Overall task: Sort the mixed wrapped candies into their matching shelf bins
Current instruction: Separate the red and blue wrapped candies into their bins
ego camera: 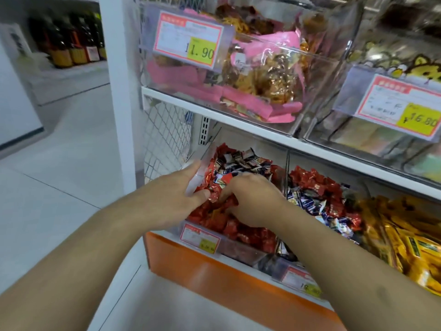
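Red candies (222, 218) hide right hand (250, 199) fingers, grip unclear; left hand (176, 194) grips bin wall (200, 173).

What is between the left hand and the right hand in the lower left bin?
In the head view, red wrapped candies lie between left hand and right hand.

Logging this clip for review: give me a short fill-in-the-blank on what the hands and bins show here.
1. Both hands are in the lower-left bin, which holds mostly ____ wrapped candies.
2. The left hand has its fingers over the bin's ____ side wall.
3. The yellow price patch on the upper-left bin's tag reads ____.
4. The right hand reaches ____ the candies.

Missing words: red; left; 11.90; into
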A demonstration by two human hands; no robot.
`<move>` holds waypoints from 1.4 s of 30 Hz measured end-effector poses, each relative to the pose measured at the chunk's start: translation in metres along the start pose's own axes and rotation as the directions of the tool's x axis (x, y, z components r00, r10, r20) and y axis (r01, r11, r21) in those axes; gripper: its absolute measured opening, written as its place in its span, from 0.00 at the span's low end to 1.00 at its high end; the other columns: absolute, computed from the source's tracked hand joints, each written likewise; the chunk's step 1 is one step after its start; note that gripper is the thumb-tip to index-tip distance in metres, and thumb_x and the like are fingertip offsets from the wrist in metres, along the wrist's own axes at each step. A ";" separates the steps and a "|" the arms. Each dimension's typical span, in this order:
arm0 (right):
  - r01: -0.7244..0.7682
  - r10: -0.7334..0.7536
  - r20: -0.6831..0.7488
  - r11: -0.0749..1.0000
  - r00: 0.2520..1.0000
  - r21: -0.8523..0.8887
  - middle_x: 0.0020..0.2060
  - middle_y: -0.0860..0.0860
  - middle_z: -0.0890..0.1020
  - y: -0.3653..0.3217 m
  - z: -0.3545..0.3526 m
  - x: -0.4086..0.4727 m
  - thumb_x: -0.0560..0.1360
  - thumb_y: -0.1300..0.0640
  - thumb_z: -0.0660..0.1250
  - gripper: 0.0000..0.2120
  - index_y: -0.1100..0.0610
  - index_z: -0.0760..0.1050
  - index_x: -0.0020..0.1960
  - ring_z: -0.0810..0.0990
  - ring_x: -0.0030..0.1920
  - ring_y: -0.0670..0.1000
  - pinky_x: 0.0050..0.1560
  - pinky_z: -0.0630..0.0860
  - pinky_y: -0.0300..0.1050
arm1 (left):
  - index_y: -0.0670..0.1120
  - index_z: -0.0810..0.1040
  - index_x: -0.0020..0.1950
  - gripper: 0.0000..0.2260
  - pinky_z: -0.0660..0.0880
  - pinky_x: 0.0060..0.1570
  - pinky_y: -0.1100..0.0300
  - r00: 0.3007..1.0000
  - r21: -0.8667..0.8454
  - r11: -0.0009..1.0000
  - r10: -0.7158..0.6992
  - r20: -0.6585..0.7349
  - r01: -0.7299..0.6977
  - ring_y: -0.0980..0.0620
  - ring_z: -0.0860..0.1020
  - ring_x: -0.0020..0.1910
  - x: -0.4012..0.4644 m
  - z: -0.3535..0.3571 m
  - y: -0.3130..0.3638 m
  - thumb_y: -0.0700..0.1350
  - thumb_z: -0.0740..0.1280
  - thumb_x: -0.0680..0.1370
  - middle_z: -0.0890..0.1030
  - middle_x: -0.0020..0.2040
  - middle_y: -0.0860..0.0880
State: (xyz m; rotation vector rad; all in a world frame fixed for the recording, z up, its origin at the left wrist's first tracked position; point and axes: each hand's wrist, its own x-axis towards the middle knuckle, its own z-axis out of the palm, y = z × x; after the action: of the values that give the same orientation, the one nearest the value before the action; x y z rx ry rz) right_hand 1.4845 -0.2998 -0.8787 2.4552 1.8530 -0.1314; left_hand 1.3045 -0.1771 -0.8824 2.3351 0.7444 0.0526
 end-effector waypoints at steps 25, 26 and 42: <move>0.068 -0.056 -0.054 0.970 0.997 0.232 0.51 0.42 0.84 -0.008 0.005 -0.007 0.75 0.56 0.77 0.11 0.45 0.87 0.54 0.75 0.51 0.43 0.58 0.71 0.40 | 0.64 0.47 0.82 0.35 0.66 0.73 0.54 0.999 -0.017 1.000 -0.005 -0.047 0.004 0.53 0.68 0.75 -0.003 0.001 0.012 0.66 0.61 0.80 0.62 0.81 0.59; 0.069 -0.058 -0.051 0.970 0.997 0.233 0.51 0.42 0.84 -0.009 0.006 -0.006 0.75 0.56 0.76 0.10 0.45 0.87 0.54 0.76 0.51 0.43 0.58 0.69 0.39 | 0.65 0.47 0.82 0.35 0.66 0.73 0.54 0.999 -0.020 1.000 -0.009 -0.047 0.008 0.53 0.69 0.75 -0.003 0.001 0.013 0.66 0.62 0.80 0.62 0.81 0.59; 0.029 0.181 -0.265 0.774 0.947 0.632 0.43 0.42 0.84 -0.005 -0.006 -0.020 0.71 0.62 0.77 0.11 0.47 0.84 0.34 0.81 0.48 0.41 0.52 0.80 0.42 | 0.54 0.66 0.79 0.26 0.60 0.72 0.61 0.978 0.056 0.997 0.058 -0.200 -0.048 0.54 0.64 0.77 -0.011 -0.003 0.033 0.53 0.67 0.81 0.65 0.79 0.56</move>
State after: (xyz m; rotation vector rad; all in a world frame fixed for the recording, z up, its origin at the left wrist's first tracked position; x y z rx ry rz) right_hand 1.4740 -0.3172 -0.8707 3.1584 2.0864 -0.4588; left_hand 1.3111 -0.2009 -0.8580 2.4224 0.7893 0.3018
